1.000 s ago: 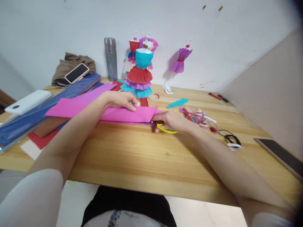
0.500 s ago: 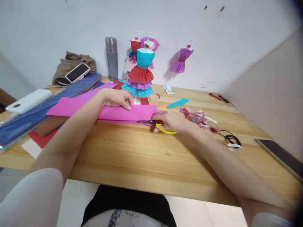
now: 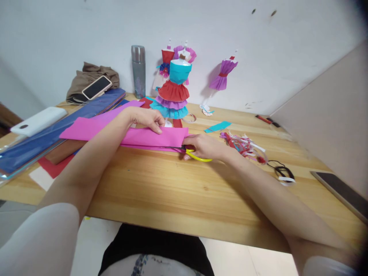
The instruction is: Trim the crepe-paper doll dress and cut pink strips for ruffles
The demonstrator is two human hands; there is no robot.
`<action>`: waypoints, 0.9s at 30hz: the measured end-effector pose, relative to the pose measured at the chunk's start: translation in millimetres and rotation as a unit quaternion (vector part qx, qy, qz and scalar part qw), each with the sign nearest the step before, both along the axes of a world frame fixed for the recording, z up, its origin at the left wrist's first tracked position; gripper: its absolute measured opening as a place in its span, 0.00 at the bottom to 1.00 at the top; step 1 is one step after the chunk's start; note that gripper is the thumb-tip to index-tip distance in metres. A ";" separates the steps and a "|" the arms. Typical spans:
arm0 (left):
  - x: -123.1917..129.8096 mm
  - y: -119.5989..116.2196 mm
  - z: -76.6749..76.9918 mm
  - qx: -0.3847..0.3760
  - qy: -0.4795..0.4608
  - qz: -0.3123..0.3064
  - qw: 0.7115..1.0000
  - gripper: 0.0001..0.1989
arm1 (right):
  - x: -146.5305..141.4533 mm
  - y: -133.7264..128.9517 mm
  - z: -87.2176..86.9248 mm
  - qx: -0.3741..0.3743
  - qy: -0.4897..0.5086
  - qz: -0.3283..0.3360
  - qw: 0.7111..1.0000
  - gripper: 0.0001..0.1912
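A long folded strip of bright pink crepe paper lies across the table in front of me. My left hand is closed on its upper edge, thumb pressed on the paper. At the strip's right end, my right hand grips scissors with yellow handles. Their dark blades run leftward along the paper's lower edge, mostly hidden by it. Just behind the strip stands a small dress form in a turquoise, red and purple tiered paper dress.
Other dressed forms, one in a purple dress, stand by the wall. Paper scraps and a turquoise strip lie to the right. A grey bottle, a phone, a white device and blue wrapped paper are leftward.
My right hand has pushed the scissors slightly left along the pink paper, and less of the blades shows. The left hand keeps its place on the paper. The view has shifted a little.
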State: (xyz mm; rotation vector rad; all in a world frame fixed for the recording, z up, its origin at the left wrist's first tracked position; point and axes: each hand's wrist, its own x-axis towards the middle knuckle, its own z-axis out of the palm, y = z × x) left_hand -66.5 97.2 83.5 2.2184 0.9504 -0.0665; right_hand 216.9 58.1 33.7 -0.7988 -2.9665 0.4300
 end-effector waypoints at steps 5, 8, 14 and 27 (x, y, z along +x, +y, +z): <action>0.0 -1.8 1.1 0.002 -0.006 0.001 1.000 0.20 | -2.8 -0.2 1.2 -0.006 -0.004 -0.002 1.000 0.17; -0.2 -3.4 1.6 -0.005 -0.012 0.006 1.000 0.21 | -1.8 -1.3 -0.1 0.001 -0.005 -0.016 1.000 0.17; -7.9 -3.8 7.5 -0.065 0.006 0.027 0.997 0.21 | 1.5 -3.3 -2.5 -0.032 0.003 -0.028 0.999 0.14; -18.8 2.6 5.7 -0.107 0.027 0.023 0.994 0.20 | -0.6 -3.2 -2.6 0.002 0.019 0.005 1.000 0.16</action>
